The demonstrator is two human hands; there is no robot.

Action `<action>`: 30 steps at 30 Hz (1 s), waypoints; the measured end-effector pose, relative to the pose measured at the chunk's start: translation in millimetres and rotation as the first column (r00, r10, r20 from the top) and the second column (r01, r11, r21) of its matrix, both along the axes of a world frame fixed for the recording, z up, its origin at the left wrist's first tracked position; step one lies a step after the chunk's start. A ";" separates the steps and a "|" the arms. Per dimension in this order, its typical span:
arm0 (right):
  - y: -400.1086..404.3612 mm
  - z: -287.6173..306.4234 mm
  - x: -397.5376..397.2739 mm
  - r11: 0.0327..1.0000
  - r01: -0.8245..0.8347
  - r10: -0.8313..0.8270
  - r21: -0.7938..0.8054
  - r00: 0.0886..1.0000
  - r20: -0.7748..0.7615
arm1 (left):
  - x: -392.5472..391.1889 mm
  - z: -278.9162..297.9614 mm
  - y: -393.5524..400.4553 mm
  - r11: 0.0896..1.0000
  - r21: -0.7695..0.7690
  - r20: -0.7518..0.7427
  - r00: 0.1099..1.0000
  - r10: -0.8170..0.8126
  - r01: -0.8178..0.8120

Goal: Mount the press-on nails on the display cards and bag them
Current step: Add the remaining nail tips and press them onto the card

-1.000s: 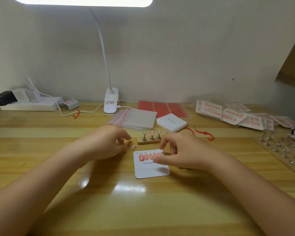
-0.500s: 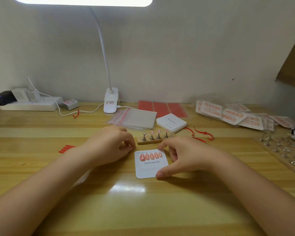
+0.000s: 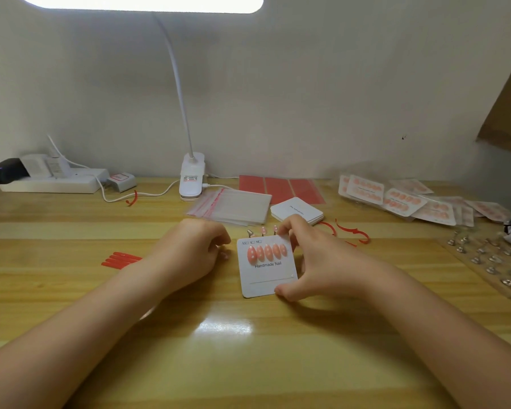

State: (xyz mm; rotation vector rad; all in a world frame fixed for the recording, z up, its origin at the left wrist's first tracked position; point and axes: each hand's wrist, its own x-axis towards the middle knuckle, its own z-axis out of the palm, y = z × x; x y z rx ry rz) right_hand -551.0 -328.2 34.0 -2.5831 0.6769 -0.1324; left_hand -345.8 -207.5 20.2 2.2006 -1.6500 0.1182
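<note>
Wooden tabletop (image 3: 248, 364) fills the near view, both forearms cut off by the bottom corners. At its middle lies the white display card (image 3: 267, 268), printed "Handmade Nail", with five pink press-on nails (image 3: 266, 252) in a row along its upper part. The right hand (image 3: 316, 261) holds this card, thumb at the lower right corner and fingertips at the upper right corner. The left hand (image 3: 195, 249) rests just left of the card, fingers curled under so that I cannot tell whether they pinch anything. Half a second ago the card lay flatter and smaller in view; now its far edge covers the wooden base of the nail stand (image 3: 263, 231), of which only the metal tips show. Red strips (image 3: 121, 259) lie towards the left edge. Farther back are clear zip bags (image 3: 233, 206), a stack of blank cards (image 3: 297, 211) and red adhesive sheets (image 3: 281, 188). Bagged finished cards (image 3: 396, 199) lie blurred towards the far right corner, and a second stand (image 3: 490, 261) is cut off at the right edge.
</note>
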 end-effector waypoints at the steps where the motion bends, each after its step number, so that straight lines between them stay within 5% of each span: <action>1: -0.7 -0.6 0.4 1.000 0.005 -0.005 0.013 1.000 0.006 | -0.7 0.9 0.4 0.999 -0.007 -0.031 0.999 0.032 -0.032; 11: 0.5 -2.8 1.9 0.990 0.056 -0.070 0.132 0.992 0.105 | -16.3 -0.1 2.4 0.983 0.104 0.096 0.985 0.141 -0.151; 20: 2.6 -12.6 7.7 0.968 0.088 -0.134 0.234 0.974 0.185 | -16.1 -13.0 3.3 0.990 -0.057 0.157 0.979 0.133 -0.126; 25: 4.4 -12.1 9.6 0.921 0.124 -0.233 0.369 0.935 0.268 | -14.6 -9.0 3.3 0.928 -0.347 -0.208 0.976 0.063 -0.134; 30: 4.4 -7.5 11.8 0.784 0.088 -0.340 0.615 0.889 0.307 | -34.0 -7.9 0.6 0.925 -0.337 -0.654 0.751 -0.094 -0.177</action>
